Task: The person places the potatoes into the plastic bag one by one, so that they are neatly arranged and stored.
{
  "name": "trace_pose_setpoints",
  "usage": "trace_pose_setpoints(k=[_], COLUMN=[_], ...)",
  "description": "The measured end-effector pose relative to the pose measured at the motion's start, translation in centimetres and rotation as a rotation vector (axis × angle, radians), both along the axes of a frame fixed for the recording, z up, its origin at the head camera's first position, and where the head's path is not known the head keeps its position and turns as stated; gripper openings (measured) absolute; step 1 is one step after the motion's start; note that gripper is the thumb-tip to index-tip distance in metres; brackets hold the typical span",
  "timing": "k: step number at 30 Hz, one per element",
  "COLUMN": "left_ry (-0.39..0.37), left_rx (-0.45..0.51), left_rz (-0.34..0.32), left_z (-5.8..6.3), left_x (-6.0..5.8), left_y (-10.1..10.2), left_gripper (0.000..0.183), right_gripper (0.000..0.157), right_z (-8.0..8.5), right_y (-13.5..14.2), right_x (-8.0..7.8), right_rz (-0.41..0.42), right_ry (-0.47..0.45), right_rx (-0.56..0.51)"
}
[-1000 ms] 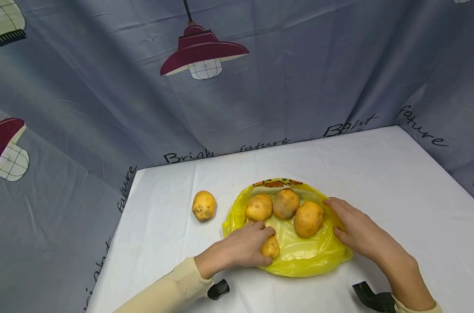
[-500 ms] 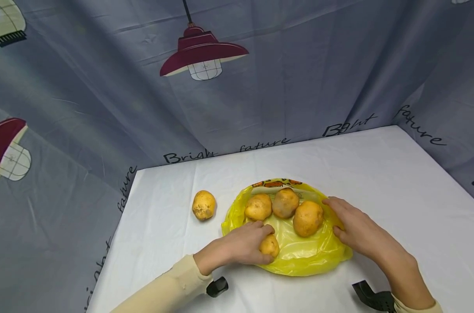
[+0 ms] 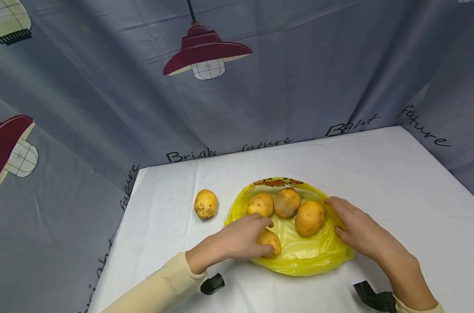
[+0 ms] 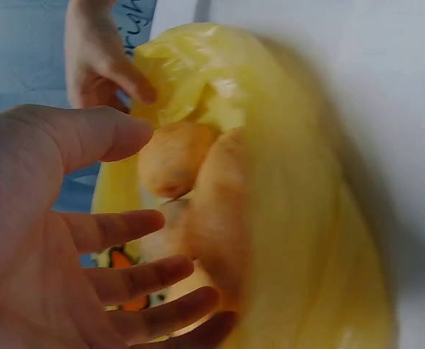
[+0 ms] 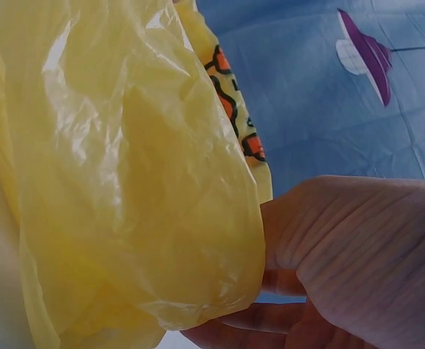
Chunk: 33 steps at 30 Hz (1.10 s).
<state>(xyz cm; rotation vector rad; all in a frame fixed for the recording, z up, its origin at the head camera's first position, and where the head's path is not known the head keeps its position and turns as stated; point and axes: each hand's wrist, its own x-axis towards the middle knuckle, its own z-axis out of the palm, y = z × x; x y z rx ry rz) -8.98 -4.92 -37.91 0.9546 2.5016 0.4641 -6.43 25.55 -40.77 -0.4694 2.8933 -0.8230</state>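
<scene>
A yellow plastic bag (image 3: 299, 258) lies spread with its mouth up, several potatoes inside. Three of them, such as the right-hand potato (image 3: 310, 218), sit toward the back. My left hand (image 3: 241, 237) is over the front-left potato (image 3: 271, 244), thumb and fingers apart. In the left wrist view the left hand's fingers (image 4: 154, 273) are spread, with nothing between them. At the bag's right rim, my right hand (image 3: 360, 228) holds the plastic edge. The right wrist view has the bag (image 5: 147, 196) covering part of that hand.
One loose potato (image 3: 205, 204) rests on the white tablecloth (image 3: 170, 230), left of the bag. A grey-blue curtain (image 3: 299, 87) printed with lamps hangs behind the table. Black wrist straps (image 3: 212, 284) hang below the sleeves.
My left hand has loosened from the front-left potato and drawn back slightly to the left, so more of the potato shows. The right hand stays at the bag's rim.
</scene>
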Motion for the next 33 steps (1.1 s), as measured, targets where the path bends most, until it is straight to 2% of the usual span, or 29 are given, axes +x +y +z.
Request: trace_pose_setpoints(k=[4,11,17,20,23,29,33], left_ry=[-0.029,-0.109,-0.203,-0.25,-0.264,-0.32,-0.352], left_rx=[0.025,0.088,0.196,0.264,0.312,0.451,0.492], left_rz=[0.019,0.033,0.173,0.24,0.319,0.461,0.584], left_z=[1.2,2.5,3.5,3.6,3.6,3.3,2.6], left_x=[-0.2,-0.5,-1.2,-1.6,-1.8,-2.1,-2.3], left_y=[-0.5,-1.8,-4.2,-5.7,-7.3,-10.9,-13.1], left_gripper=[0.047,0.043,0.044,0.043,0.04,0.037,0.045], right_gripper=[0.065,0.065,0.065,0.065,0.066,0.067,0.067], right_z=[0.0,-0.1,-0.2,-0.3,-0.4,-0.5,-0.6], right_y=[0.0,0.0,0.0,-0.1,-0.1,-0.1,0.0], right_x=[0.0,0.0,-0.1,-0.1,-0.1,-0.1,-0.2], right_rz=[0.001,0.002,-0.002,-0.003,-0.005,-0.008,-0.006], right_ry=[0.006,-0.003,-0.009,-0.01,-0.011,-0.02,-0.018], right_rx=[-0.001,-0.002,-0.002,0.002,0.004,0.005,0.008])
